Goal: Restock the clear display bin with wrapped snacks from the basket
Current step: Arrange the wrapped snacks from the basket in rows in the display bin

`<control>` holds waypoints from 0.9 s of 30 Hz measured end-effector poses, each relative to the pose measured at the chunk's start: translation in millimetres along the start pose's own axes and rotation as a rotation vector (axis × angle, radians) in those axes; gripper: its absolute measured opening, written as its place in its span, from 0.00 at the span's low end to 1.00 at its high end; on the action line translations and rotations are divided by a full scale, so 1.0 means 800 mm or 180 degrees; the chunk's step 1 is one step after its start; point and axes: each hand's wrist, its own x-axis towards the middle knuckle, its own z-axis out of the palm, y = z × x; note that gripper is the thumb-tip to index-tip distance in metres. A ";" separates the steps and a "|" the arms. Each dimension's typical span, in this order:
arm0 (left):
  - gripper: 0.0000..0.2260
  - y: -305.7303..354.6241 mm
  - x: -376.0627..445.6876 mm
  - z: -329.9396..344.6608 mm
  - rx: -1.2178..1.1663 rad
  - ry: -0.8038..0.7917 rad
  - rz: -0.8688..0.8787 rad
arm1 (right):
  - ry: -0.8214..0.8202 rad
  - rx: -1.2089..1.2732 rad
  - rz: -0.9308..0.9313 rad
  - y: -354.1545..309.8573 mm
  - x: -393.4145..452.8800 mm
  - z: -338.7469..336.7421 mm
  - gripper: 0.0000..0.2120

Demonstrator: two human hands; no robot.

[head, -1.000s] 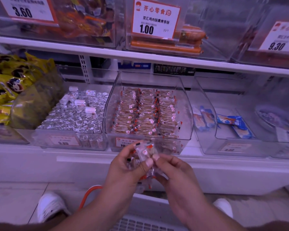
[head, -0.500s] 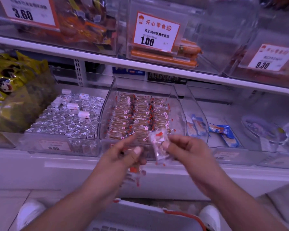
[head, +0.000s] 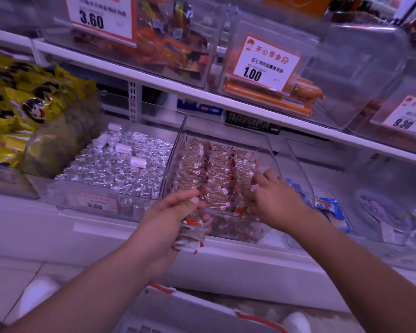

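**Placing a snack into the right row**

Left to right: our left hand [head: 171,219] grips a stack of wrapped snacks [head: 190,233] at the clear display bin's [head: 175,150] front edge. Our right hand [head: 271,198] reaches into the bin over the right row; fingers curl down, and we can't tell if they pinch a pack. The basket [head: 202,313] sits below, between our feet. To do it well, we should seat each pack upright, aligned with its row. Half a second ago the right hand pinched one pack in front of the bin; now it's inside.
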 end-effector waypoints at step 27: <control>0.27 -0.009 -0.018 0.001 0.1374 -0.1300 0.1105 | -0.0573 0.8525 0.1642 -0.135 -0.093 -0.066 0.15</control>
